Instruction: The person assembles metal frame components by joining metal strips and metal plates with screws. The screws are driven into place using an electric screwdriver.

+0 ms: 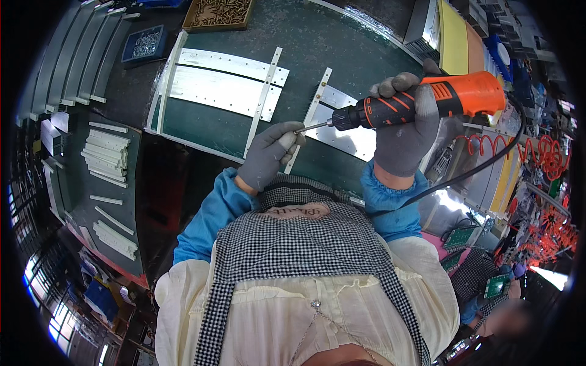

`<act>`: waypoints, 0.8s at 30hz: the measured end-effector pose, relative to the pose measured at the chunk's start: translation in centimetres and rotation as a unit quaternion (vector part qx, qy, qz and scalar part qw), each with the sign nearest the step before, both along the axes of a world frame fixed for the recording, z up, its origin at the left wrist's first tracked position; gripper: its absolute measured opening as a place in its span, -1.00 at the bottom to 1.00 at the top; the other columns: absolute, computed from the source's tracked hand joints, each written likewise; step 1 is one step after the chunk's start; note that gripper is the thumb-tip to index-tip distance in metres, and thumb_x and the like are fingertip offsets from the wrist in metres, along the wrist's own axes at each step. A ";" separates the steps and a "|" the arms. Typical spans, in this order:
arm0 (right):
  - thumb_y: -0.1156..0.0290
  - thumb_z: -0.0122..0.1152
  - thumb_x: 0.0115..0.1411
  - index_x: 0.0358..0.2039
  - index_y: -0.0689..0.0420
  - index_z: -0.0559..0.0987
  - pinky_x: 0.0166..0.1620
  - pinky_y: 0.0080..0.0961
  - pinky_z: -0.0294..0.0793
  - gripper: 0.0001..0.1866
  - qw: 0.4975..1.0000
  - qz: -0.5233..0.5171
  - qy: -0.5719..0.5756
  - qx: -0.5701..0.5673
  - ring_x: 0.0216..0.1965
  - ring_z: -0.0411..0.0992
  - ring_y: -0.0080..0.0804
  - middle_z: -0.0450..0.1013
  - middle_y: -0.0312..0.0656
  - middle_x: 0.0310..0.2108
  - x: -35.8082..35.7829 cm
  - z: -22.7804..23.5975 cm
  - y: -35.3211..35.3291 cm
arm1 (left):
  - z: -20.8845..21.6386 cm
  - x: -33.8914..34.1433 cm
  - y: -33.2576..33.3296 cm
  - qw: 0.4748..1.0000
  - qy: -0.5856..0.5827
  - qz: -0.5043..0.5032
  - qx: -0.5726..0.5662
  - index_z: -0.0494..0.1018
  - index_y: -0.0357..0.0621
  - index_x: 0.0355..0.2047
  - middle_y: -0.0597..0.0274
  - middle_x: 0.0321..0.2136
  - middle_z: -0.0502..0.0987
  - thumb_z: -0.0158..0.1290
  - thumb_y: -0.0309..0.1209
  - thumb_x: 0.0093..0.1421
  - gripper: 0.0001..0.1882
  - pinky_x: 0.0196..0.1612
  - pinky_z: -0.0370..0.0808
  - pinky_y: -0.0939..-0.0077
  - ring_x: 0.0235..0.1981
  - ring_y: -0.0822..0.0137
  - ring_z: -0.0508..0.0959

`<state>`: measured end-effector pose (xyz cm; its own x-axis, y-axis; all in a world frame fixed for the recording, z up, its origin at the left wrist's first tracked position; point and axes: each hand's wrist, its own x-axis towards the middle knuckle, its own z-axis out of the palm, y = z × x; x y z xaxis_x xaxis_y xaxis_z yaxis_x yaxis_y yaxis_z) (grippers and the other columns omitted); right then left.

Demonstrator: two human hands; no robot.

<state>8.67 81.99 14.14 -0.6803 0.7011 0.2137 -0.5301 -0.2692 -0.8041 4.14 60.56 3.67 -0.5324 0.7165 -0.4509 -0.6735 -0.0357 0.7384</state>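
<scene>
A cream blouse (348, 305) lies closest, on the near side of the fingers. The right hand (406, 134) clasps an orange-and-black power screwdriver (448, 96); left of those fingers, the left hand (268, 154) pinches the bit (317, 126) near its tip. Pale metal panels (223, 91) lie beyond the left fingertips.
</scene>
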 end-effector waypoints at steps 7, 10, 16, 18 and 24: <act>0.38 0.12 0.26 0.15 0.20 0.25 -0.21 -0.18 0.58 -0.51 0.995 -0.034 -0.074 -0.066 -0.34 0.51 -0.29 0.49 -0.09 -0.35 0.0 -0.9 1.3 | 0.1 0.2 0.2 0.970 0.224 -0.019 -0.088 0.46 -0.30 0.07 0.22 -0.20 0.60 -0.01 -0.47 0.33 -0.67 -0.30 0.41 0.71 -0.39 0.59 0.46; 0.40 0.12 0.25 0.14 0.22 0.24 -0.21 -0.18 0.58 -0.51 0.995 -0.079 -0.047 -0.023 -0.35 0.51 -0.28 0.49 -0.08 -0.36 -0.3 -0.9 1.6 | -1.9 0.2 -0.3 0.961 0.225 -0.015 -0.160 0.48 -0.26 0.05 0.12 -0.17 0.61 0.02 -0.40 0.33 -0.67 -0.15 0.48 0.57 -0.25 0.40 0.56; 0.52 0.13 0.19 0.20 0.28 0.14 -0.21 -0.25 0.60 -0.41 0.984 -0.137 -0.053 0.103 -0.40 0.54 -0.29 0.49 -0.08 -0.36 -0.8 -0.8 0.9 | -4.6 2.0 0.7 0.904 0.309 -0.101 -0.279 0.47 -0.28 0.03 0.01 -0.17 0.61 0.06 -0.25 0.32 -0.61 -0.11 0.50 0.41 -0.19 0.25 0.60; 0.55 0.13 0.18 0.22 0.27 0.11 -0.20 -0.26 0.60 -0.37 0.984 -0.124 -0.055 0.112 -0.39 0.54 -0.29 0.50 -0.09 -0.35 -1.0 -1.2 0.5 | -4.2 1.9 1.1 0.901 0.291 -0.117 -0.301 0.47 -0.27 0.03 0.01 -0.18 0.61 0.06 -0.22 0.31 -0.59 -0.11 0.50 0.38 -0.20 0.23 0.60; 0.64 0.13 0.15 0.23 0.26 0.12 -0.17 -0.27 0.60 -0.35 0.989 -0.089 -0.025 0.115 -0.35 0.55 -0.32 0.51 -0.11 -0.33 -1.5 -1.5 0.0 | -4.8 1.5 0.6 0.914 0.295 -0.132 -0.244 0.50 -0.16 -0.02 -0.03 -0.27 0.61 0.06 -0.19 0.29 -0.63 -0.16 0.51 0.30 -0.24 0.07 0.62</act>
<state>7.19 82.01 12.69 -0.5633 0.7477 0.3516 -0.5115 0.0186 -0.8591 5.64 61.19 -1.10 -0.6242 0.6447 -0.4413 -0.0908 0.5011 0.8606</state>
